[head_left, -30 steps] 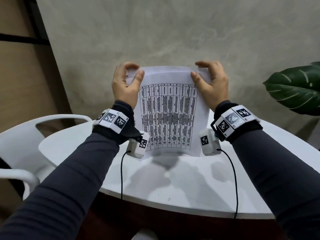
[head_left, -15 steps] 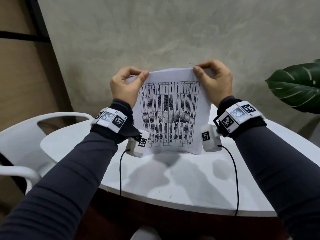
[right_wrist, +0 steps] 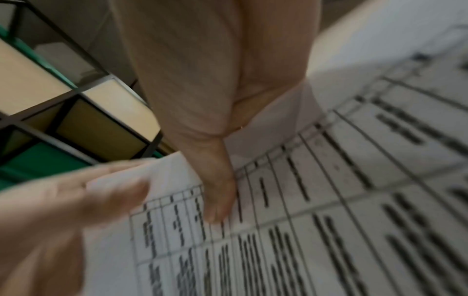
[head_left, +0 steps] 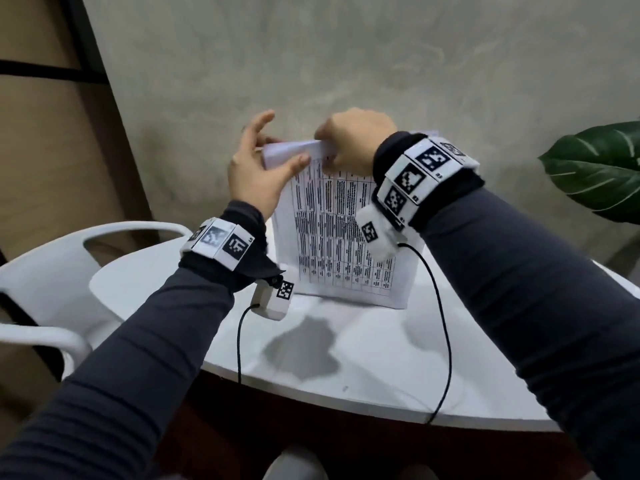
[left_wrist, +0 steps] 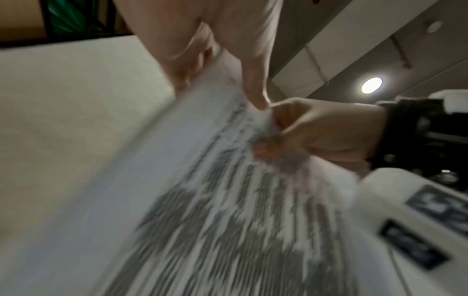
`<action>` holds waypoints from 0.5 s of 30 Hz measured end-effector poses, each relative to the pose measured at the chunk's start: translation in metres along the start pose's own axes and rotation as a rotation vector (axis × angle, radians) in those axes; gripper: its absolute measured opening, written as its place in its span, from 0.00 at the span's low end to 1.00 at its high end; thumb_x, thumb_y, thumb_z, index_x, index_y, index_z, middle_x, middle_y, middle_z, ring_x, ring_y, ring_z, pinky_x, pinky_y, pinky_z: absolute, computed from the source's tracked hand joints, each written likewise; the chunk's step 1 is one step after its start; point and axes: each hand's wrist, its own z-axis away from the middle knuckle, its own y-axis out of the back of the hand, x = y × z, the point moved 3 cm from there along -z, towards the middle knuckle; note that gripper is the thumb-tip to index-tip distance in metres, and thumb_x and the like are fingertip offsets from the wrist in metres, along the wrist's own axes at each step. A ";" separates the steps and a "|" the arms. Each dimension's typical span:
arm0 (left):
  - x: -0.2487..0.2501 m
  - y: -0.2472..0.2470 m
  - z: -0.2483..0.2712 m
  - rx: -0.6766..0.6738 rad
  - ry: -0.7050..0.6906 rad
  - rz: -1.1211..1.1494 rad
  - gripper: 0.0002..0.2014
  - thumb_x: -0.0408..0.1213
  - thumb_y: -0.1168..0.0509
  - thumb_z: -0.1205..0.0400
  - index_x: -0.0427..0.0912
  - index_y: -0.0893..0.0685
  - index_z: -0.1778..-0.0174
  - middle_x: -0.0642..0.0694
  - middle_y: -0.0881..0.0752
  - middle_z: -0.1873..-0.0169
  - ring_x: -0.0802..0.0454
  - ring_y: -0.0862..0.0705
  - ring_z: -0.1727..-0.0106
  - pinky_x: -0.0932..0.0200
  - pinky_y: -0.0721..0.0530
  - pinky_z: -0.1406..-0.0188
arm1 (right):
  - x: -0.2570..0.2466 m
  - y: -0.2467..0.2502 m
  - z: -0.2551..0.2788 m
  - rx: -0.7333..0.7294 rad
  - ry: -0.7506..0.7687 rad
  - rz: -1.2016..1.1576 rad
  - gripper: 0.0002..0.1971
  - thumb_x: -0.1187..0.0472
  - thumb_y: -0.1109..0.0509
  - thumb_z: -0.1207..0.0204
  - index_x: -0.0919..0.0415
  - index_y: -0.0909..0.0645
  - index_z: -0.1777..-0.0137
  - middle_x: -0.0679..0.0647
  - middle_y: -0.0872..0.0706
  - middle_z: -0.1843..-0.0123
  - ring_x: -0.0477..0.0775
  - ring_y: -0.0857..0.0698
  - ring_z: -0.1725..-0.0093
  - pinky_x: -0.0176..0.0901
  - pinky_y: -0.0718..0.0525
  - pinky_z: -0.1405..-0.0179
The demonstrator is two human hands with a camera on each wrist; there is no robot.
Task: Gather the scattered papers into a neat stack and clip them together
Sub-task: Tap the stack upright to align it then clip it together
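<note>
Print on the paper (head_left: 346,237) is blurred; left grip (head_left: 256,171) and right grip (head_left: 353,143) pinch its top edge.

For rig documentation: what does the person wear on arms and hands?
Both arms are in dark grey sleeves. Each wrist has a black cuff under a white band of black-and-white square markers, plus a white camera block with its own marker, trailing a black cable. The hands are bare.

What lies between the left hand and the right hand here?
Only the curled-over top edge of the printed sheet, spanning from left hand to right hand; the head view shows it plainly.
</note>
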 end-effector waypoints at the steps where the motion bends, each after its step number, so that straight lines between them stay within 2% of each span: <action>1: -0.012 0.006 0.003 -0.018 0.068 -0.083 0.43 0.37 0.19 0.38 0.48 0.31 0.28 0.46 0.20 0.46 0.54 0.19 0.47 0.64 0.18 0.44 | 0.006 0.001 0.001 0.054 -0.018 -0.026 0.15 0.58 0.30 0.28 0.53 0.18 0.41 0.59 0.13 0.45 0.63 0.15 0.43 0.47 0.22 0.53; 3: -0.039 0.025 0.015 -0.003 0.218 -0.275 0.58 0.46 0.18 0.43 0.47 0.43 0.20 0.39 0.28 0.31 0.48 0.26 0.32 0.52 0.27 0.28 | 0.027 0.003 0.003 0.170 -0.079 -0.203 0.12 0.60 0.30 0.27 0.55 0.17 0.43 0.59 0.12 0.49 0.61 0.14 0.47 0.47 0.19 0.53; 4: -0.050 0.032 0.022 0.020 0.298 -0.329 0.62 0.49 0.18 0.45 0.46 0.47 0.19 0.37 0.32 0.27 0.45 0.30 0.27 0.46 0.32 0.23 | 0.042 0.003 0.006 0.202 -0.121 -0.396 0.11 0.62 0.29 0.27 0.55 0.17 0.44 0.57 0.13 0.52 0.56 0.13 0.51 0.44 0.16 0.55; 5: -0.062 0.038 0.028 0.051 0.382 -0.321 0.63 0.51 0.18 0.46 0.46 0.49 0.19 0.37 0.33 0.25 0.44 0.32 0.24 0.43 0.36 0.21 | 0.055 0.000 0.011 0.225 -0.157 -0.648 0.11 0.63 0.27 0.27 0.55 0.17 0.45 0.53 0.13 0.55 0.46 0.13 0.57 0.38 0.15 0.59; 6: -0.071 0.042 0.031 0.077 0.449 -0.224 0.63 0.51 0.17 0.47 0.46 0.47 0.20 0.39 0.30 0.26 0.44 0.30 0.25 0.42 0.35 0.21 | 0.065 -0.005 0.016 0.255 -0.186 -0.891 0.12 0.65 0.26 0.28 0.57 0.17 0.44 0.49 0.14 0.57 0.37 0.14 0.63 0.31 0.16 0.63; 8: -0.084 0.041 0.034 0.089 0.611 0.159 0.52 0.47 0.17 0.44 0.41 0.36 0.26 0.46 0.17 0.40 0.48 0.19 0.39 0.43 0.27 0.27 | 0.080 -0.020 0.027 0.333 -0.248 -1.181 0.17 0.65 0.24 0.29 0.65 0.19 0.40 0.43 0.11 0.60 0.33 0.16 0.66 0.25 0.18 0.65; 9: -0.087 0.038 0.034 0.039 0.669 0.333 0.42 0.43 0.19 0.39 0.38 0.28 0.31 0.49 0.12 0.49 0.51 0.14 0.47 0.43 0.24 0.29 | 0.085 -0.033 0.033 0.353 -0.283 -1.250 0.18 0.66 0.24 0.30 0.67 0.20 0.40 0.40 0.10 0.64 0.32 0.15 0.67 0.25 0.18 0.65; 10: -0.086 0.035 0.031 -0.011 0.691 0.399 0.29 0.40 0.22 0.33 0.37 0.22 0.37 0.51 0.09 0.58 0.55 0.11 0.54 0.44 0.23 0.30 | 0.088 -0.046 0.038 0.364 -0.321 -1.303 0.18 0.67 0.24 0.29 0.68 0.21 0.40 0.39 0.10 0.65 0.32 0.14 0.68 0.25 0.17 0.65; 11: -0.082 0.033 0.029 -0.042 0.692 0.378 0.21 0.36 0.26 0.28 0.37 0.19 0.40 0.54 0.08 0.65 0.59 0.10 0.59 0.47 0.21 0.30 | 0.090 -0.059 0.045 0.370 -0.368 -1.355 0.17 0.69 0.25 0.29 0.67 0.21 0.40 0.40 0.09 0.64 0.33 0.13 0.67 0.25 0.17 0.63; 13: -0.075 0.028 0.024 -0.067 0.632 0.278 0.16 0.32 0.29 0.25 0.35 0.17 0.41 0.57 0.09 0.72 0.66 0.11 0.66 0.60 0.16 0.37 | 0.091 -0.081 0.058 0.393 -0.442 -1.434 0.12 0.71 0.27 0.28 0.63 0.21 0.46 0.44 0.10 0.60 0.37 0.12 0.64 0.30 0.15 0.59; 14: -0.068 0.025 0.022 -0.048 0.575 0.225 0.14 0.31 0.29 0.25 0.34 0.17 0.44 0.58 0.10 0.73 0.68 0.12 0.68 0.69 0.14 0.46 | 0.091 -0.089 0.064 0.411 -0.463 -1.466 0.09 0.71 0.28 0.27 0.60 0.21 0.50 0.45 0.10 0.60 0.39 0.12 0.64 0.32 0.14 0.58; 15: -0.061 0.022 0.022 -0.018 0.517 0.177 0.12 0.32 0.29 0.24 0.36 0.19 0.47 0.59 0.11 0.71 0.70 0.15 0.70 0.79 0.16 0.59 | 0.089 -0.094 0.069 0.421 -0.475 -1.488 0.08 0.71 0.30 0.25 0.57 0.21 0.52 0.46 0.11 0.60 0.39 0.12 0.63 0.34 0.12 0.57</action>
